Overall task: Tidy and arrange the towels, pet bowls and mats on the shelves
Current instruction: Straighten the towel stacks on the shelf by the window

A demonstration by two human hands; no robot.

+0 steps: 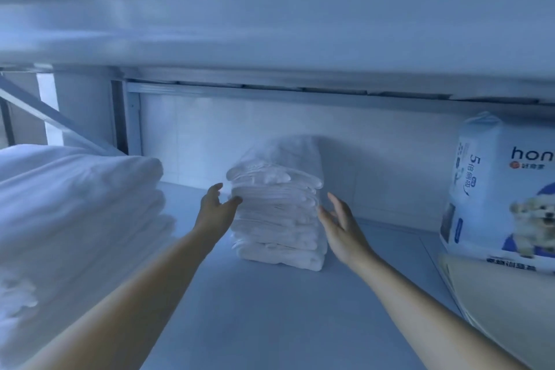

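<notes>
A stack of several folded white towels (277, 213) stands upright in the middle of the shelf board (270, 309), close to the back wall. My left hand (216, 209) is at the stack's left side, fingers spread, thumb touching the towels' edge. On the stack's right side my right hand (341, 224) is held open, palm facing the towels, fingertips at or just short of them. Neither hand grips anything. A larger pile of folded white towels (78, 213) fills the left part of the shelf.
A pack of pet pads (504, 189) with a puppy picture stands at the right on a pale flat package (510, 303). The upper shelf's underside (270, 24) hangs low overhead. A metal frame post (126, 117) and diagonal brace (45, 117) stand at the back left.
</notes>
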